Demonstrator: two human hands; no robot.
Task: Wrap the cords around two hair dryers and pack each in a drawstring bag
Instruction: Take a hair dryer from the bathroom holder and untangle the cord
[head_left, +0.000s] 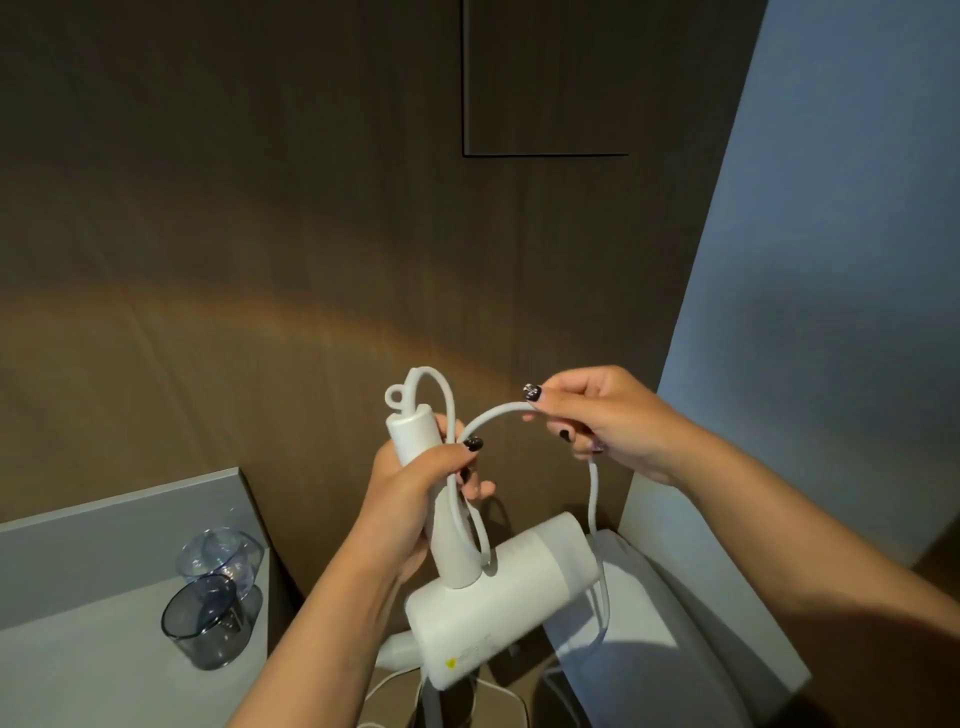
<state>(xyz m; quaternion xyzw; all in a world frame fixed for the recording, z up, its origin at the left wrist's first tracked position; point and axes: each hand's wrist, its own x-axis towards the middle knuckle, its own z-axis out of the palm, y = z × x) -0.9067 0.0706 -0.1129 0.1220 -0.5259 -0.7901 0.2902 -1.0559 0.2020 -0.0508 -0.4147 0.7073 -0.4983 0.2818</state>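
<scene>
Hair dryer (498, 597) hangs barrel-down; left hand (415, 499) grips its handle w/ cord (493, 415) loops pinned. Right hand (597, 421) pinches cord: keep tension, lay next turn snug beside last.

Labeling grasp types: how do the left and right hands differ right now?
The left hand wraps round the white hair dryer's handle; the right hand pinches the cord. Left sits lower, against the dryer; right is higher, holding the cord arched away from it. Both have dark-painted nails and a closed grip.
</scene>
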